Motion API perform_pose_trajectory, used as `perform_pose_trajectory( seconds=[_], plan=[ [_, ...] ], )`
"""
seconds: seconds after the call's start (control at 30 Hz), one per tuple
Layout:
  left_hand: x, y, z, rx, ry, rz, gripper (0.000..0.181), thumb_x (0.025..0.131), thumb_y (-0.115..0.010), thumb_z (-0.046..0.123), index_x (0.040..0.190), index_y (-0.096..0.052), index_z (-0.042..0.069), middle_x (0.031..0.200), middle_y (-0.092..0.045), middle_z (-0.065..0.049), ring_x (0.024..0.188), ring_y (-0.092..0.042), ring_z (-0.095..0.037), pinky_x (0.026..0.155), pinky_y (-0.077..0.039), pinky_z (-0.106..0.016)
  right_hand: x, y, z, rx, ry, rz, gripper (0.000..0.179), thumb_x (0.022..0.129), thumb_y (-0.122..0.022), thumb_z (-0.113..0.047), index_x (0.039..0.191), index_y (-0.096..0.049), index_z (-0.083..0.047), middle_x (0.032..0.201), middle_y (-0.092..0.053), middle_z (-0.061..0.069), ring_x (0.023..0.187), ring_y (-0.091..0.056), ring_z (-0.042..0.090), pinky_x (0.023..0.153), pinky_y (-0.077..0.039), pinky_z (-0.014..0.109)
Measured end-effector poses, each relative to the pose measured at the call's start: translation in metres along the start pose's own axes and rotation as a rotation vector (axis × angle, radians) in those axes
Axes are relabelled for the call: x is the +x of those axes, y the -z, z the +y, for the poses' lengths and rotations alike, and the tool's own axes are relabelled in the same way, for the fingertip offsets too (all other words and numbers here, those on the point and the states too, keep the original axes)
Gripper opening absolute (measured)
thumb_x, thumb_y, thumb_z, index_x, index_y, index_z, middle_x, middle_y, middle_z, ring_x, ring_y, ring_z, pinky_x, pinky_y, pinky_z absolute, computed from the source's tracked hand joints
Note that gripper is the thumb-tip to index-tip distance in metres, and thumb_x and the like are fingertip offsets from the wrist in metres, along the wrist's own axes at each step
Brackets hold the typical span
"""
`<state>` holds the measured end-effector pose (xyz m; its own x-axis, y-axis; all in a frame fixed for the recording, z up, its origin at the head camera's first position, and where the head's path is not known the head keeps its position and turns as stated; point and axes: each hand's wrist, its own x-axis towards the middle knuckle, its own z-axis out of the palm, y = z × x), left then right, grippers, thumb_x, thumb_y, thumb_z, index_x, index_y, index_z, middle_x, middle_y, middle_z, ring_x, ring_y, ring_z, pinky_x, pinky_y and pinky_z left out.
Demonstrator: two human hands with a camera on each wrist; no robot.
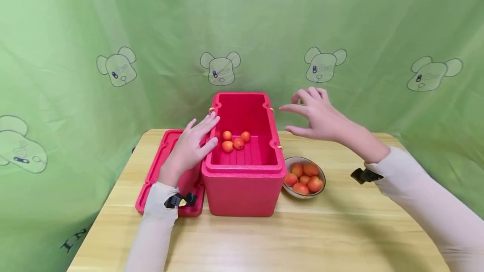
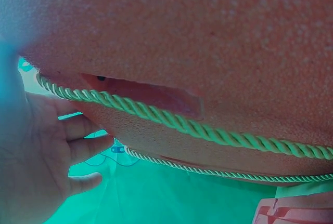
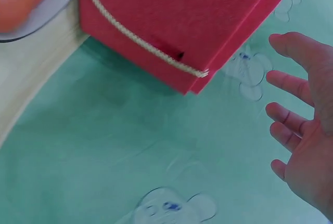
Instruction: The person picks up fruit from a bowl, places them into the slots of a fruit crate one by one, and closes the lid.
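Note:
A red foam box stands on the table with its top uncovered. On its floor lie several small orange-red fruits. My left hand rests at the box's left rim, fingers extended; in the left wrist view the box's side and its twisted cord fill most of the picture beside the fingers. Raised to the right of the box, my right hand holds nothing, its fingers spread and slightly bent. Below it sits a bowl of similar orange-red fruits, against the box's right side.
The red lid lies on the wooden table left of the box, beneath my left forearm. Green cloth printed with bear heads hangs behind the table and around its sides. Cords run along the box's sides.

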<state>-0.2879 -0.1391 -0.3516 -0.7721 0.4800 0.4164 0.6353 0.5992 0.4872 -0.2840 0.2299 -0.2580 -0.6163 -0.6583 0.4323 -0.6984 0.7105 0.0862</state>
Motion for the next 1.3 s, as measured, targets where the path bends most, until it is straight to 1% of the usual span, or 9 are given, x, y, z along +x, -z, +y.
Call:
perform_pose_trajectory(
  seconds=[0.1,0.23,0.47,0.57,0.63,0.73,0.83,0.93,1.3],
  plan=[
    [0.0,0.0,0.0,0.002,0.003,-0.007,0.066,0.099,-0.056,0.036,0.159,-0.037,0.015,0.166,-0.036,-0.005,0.157,-0.028,-0.024,0.129,-0.01,-0.056,-0.016,-0.005,0.006,0.011,-0.029,0.002,0.043,0.081,-0.083,-0.027,0.12,-0.074,-0.014,0.104,-0.055,0.01,0.1,-0.043,0.029,0.091,-0.029,0.055],
    [-0.001,0.0,0.001,0.0,-0.001,-0.001,0.066,0.099,-0.056,0.036,0.159,-0.037,0.014,0.165,-0.037,-0.005,0.156,-0.028,-0.025,0.128,-0.011,-0.058,-0.035,-0.015,0.012,0.02,-0.055,-0.038,0.042,0.08,-0.083,-0.028,0.119,-0.074,-0.013,0.103,-0.055,0.01,0.099,-0.044,0.03,0.091,-0.03,0.056],
    [-0.003,0.004,0.002,-0.003,0.014,-0.008,0.067,0.098,-0.057,0.035,0.159,-0.037,0.015,0.166,-0.036,-0.006,0.157,-0.027,-0.024,0.129,-0.01,-0.056,-0.068,-0.033,0.019,0.002,-0.055,-0.164,0.041,0.078,-0.086,-0.029,0.116,-0.075,-0.019,0.102,-0.056,0.008,0.099,-0.045,0.029,0.091,-0.032,0.058],
    [-0.003,0.004,0.002,-0.005,0.008,-0.007,0.067,0.098,-0.056,0.035,0.159,-0.037,0.014,0.166,-0.036,-0.006,0.157,-0.027,-0.024,0.129,-0.009,-0.057,-0.083,-0.039,0.021,-0.002,-0.07,-0.228,0.041,0.077,-0.087,-0.029,0.116,-0.075,-0.021,0.103,-0.056,0.006,0.099,-0.046,0.028,0.093,-0.033,0.059],
    [-0.003,0.003,0.002,-0.008,0.005,-0.007,0.067,0.098,-0.056,0.035,0.159,-0.036,0.015,0.166,-0.035,-0.006,0.157,-0.027,-0.024,0.129,-0.009,-0.057,-0.091,-0.043,0.023,-0.002,-0.079,-0.26,0.042,0.077,-0.088,-0.03,0.116,-0.075,-0.022,0.104,-0.056,0.005,0.098,-0.046,0.026,0.094,-0.034,0.059],
    [-0.003,0.002,0.002,-0.008,-0.001,-0.005,0.067,0.099,-0.056,0.035,0.159,-0.037,0.014,0.166,-0.035,-0.007,0.157,-0.027,-0.024,0.128,-0.01,-0.057,-0.102,-0.048,0.026,0.011,-0.095,-0.296,0.042,0.076,-0.089,-0.031,0.115,-0.076,-0.023,0.104,-0.056,0.003,0.098,-0.045,0.024,0.094,-0.033,0.055],
    [-0.002,0.002,0.003,-0.011,-0.003,-0.004,0.067,0.099,-0.056,0.035,0.159,-0.037,0.015,0.166,-0.035,-0.007,0.157,-0.027,-0.024,0.128,-0.01,-0.057,-0.108,-0.052,0.028,0.022,-0.102,-0.308,0.042,0.075,-0.09,-0.031,0.114,-0.076,-0.023,0.103,-0.055,0.002,0.097,-0.044,0.023,0.092,-0.032,0.052],
    [-0.002,0.002,0.003,-0.017,-0.003,-0.003,0.067,0.099,-0.056,0.035,0.159,-0.037,0.015,0.166,-0.035,-0.007,0.157,-0.027,-0.024,0.128,-0.01,-0.057,-0.111,-0.056,0.029,0.028,-0.1,-0.319,0.043,0.073,-0.091,-0.029,0.113,-0.077,-0.023,0.101,-0.055,0.001,0.096,-0.044,0.022,0.091,-0.032,0.052],
    [-0.001,0.003,0.003,-0.014,-0.005,0.001,0.066,0.098,-0.056,0.035,0.158,-0.038,0.013,0.165,-0.037,-0.008,0.156,-0.028,-0.024,0.129,-0.01,-0.057,-0.112,-0.067,0.029,0.054,-0.08,-0.349,0.046,0.066,-0.092,-0.017,0.109,-0.078,-0.025,0.1,-0.055,0.001,0.094,-0.043,0.022,0.088,-0.034,0.053]
  ],
)
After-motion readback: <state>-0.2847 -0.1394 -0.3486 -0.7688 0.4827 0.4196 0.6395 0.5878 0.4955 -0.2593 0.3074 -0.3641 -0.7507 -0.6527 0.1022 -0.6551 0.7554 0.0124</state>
